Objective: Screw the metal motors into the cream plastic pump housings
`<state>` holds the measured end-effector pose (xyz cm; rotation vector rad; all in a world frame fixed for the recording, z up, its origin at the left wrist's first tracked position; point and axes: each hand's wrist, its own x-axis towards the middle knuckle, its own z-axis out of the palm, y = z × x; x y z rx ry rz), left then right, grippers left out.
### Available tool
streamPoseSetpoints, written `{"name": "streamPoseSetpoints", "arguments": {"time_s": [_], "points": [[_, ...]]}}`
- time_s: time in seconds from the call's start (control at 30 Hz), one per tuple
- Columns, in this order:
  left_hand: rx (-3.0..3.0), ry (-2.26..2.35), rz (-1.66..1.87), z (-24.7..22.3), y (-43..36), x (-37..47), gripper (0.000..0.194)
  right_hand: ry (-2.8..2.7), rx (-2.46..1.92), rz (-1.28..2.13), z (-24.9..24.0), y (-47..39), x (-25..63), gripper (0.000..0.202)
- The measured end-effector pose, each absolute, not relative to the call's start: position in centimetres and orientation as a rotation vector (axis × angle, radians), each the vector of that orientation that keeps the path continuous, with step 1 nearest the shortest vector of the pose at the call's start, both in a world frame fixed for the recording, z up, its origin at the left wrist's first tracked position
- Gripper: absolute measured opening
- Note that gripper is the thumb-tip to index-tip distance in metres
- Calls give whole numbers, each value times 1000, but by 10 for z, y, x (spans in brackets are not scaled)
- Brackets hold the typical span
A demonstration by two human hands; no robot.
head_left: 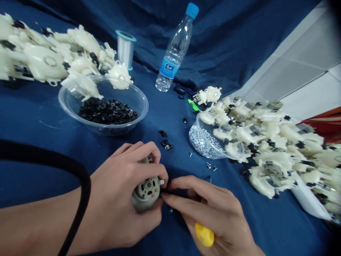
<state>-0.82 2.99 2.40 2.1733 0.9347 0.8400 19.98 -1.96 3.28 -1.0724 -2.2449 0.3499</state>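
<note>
My left hand (130, 192) is wrapped around a small grey electric motor (146, 199), whose vented round end faces up towards me. My right hand (213, 209) has a yellow-handled screwdriver (204, 234) tucked in its palm; most of the shaft is hidden. Its thumb and index finger pinch together at the motor's right side, on something dark and too small to make out. Just beyond the hands lie a few small black plastic parts (166, 144) and several loose screws (208, 165).
A clear bowl of black parts (106, 112) stands at left; a tilted clear bowl of screws (205, 142) is at right. Cream plastic housings (45, 62) pile up at left, more housings (279, 153) at right. Behind are a wire spool (125, 51) and water bottle (174, 53). A black cord (85, 177) crosses the left forearm.
</note>
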Motion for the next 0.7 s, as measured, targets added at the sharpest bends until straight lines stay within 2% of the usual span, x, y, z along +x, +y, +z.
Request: {"name": "streamPoseSetpoints", "arguments": {"time_s": [0.33,0.53,0.7], "points": [[2186,944,869,23,30,-7,11,-2186,-1116,411,44,-18,190,18],[2206,981,893,19,29,-7,11,-2281,-1190,329,45,-23,201,5],[2221,954,965,14,32,-6,16,-2446,-1208,304,44,-22,205,31]]}}
